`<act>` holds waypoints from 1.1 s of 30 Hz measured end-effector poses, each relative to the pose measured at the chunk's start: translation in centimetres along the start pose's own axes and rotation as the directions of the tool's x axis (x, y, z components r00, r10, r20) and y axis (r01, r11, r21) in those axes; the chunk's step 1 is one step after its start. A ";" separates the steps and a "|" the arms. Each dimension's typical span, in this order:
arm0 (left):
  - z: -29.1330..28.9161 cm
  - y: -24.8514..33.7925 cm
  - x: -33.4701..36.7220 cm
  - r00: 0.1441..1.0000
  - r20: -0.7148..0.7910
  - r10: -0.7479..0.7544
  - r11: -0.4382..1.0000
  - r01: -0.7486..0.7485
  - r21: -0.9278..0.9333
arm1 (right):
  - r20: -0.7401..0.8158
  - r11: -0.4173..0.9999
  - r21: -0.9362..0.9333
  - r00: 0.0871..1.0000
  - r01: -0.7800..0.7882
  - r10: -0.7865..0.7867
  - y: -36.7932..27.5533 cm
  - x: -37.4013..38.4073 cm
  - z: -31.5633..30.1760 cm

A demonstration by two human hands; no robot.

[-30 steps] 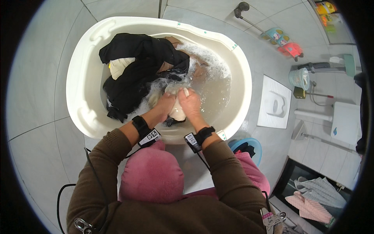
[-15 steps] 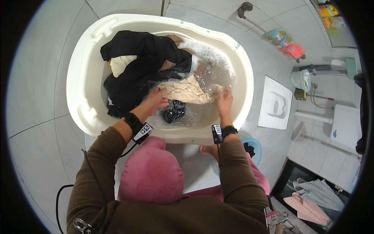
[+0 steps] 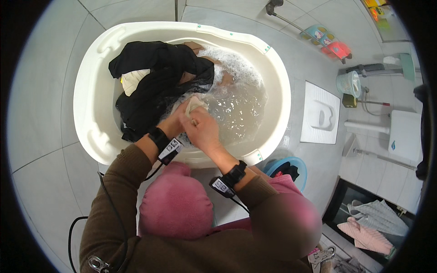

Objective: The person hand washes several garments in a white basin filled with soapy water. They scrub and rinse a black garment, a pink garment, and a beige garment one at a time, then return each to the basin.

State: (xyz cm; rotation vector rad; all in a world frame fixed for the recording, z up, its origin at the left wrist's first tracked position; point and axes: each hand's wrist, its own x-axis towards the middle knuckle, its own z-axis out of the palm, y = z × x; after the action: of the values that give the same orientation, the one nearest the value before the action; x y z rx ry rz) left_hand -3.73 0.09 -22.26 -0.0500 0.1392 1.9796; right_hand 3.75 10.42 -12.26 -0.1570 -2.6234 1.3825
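My left hand (image 3: 174,122) and my right hand (image 3: 201,129) are brought together over the near side of a white bathtub (image 3: 283,93). Both are closed on a cream cloth garment (image 3: 195,104), which is bunched up between them; most of it is hidden by the fingers. Just beyond and left of my hands, a heap of wet black clothing (image 3: 154,61) lies partly in the water. A pale cloth (image 3: 133,82) pokes out of that heap. To the right, brown cloth (image 3: 226,79) shows through foamy, cloudy water.
A blue basin (image 3: 303,175) with dark cloth stands by the tub's near right side. Farther right are a white squat toilet (image 3: 307,132), a light blue bucket (image 3: 346,84) and hanging grey (image 3: 380,216) and pink towels (image 3: 362,236). Black cables run from my wrists.
My right hand has moved left to meet my left hand. The cream garment, stretched out between them before, is now gathered into a bunch. The whole view has shifted slightly.
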 end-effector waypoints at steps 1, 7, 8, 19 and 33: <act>0.7 -0.4 0.2 0.973 -0.222 0.055 0.950 0.018 0.313 | -0.010 0.997 -0.072 1.000 0.015 -0.016 0.4 0.5 0.2; 6.4 -4.1 2.4 0.761 -0.585 0.281 0.876 0.046 0.480 | -0.126 0.818 -0.115 0.825 -0.564 0.551 10.2 4.9 -3.0; 6.6 -4.2 2.4 0.812 -0.488 0.321 0.859 -0.032 0.511 | -0.125 0.749 -0.142 0.762 -0.647 0.635 11.9 5.2 -3.8; 1.5 -1.2 -1.3 0.621 -0.756 0.206 0.931 0.113 0.347 | -0.045 0.812 -0.383 0.886 -0.441 0.461 18.9 1.2 -2.7; 0.5 -2.1 -0.4 0.838 -0.357 0.413 0.647 0.007 0.763 | -0.012 0.980 0.071 0.983 -0.183 0.185 1.7 3.2 1.3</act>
State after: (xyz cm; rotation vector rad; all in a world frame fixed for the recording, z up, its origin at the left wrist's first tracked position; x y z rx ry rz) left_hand -1.60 0.63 -21.85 -0.0198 1.3658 1.9510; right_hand 0.34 10.89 -14.11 -0.4108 -2.5966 1.5196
